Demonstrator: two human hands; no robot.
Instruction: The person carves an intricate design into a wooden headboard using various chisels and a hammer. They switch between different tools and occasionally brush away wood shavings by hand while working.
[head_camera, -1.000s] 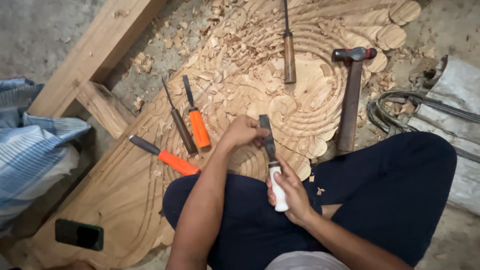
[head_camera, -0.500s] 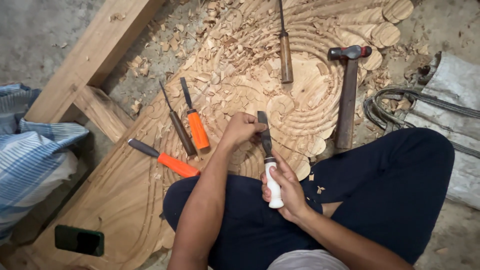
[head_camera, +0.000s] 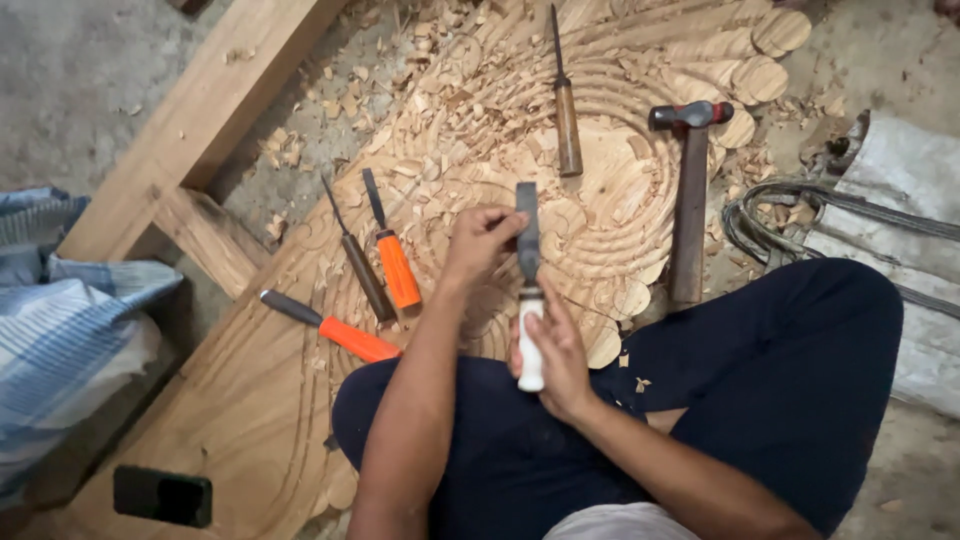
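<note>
A white-handled chisel (head_camera: 528, 300) with a flat dark steel blade stands upright over the pale carved wood panel (head_camera: 250, 400); the right hand (head_camera: 560, 350) grips its handle, the left hand (head_camera: 482, 240) pinches the blade. Curled shavings, two orange-handled chisels (head_camera: 395, 265) and a wooden-handled hammer (head_camera: 690, 200) lie around.

Head camera looks steeply down, close, at lap
</note>
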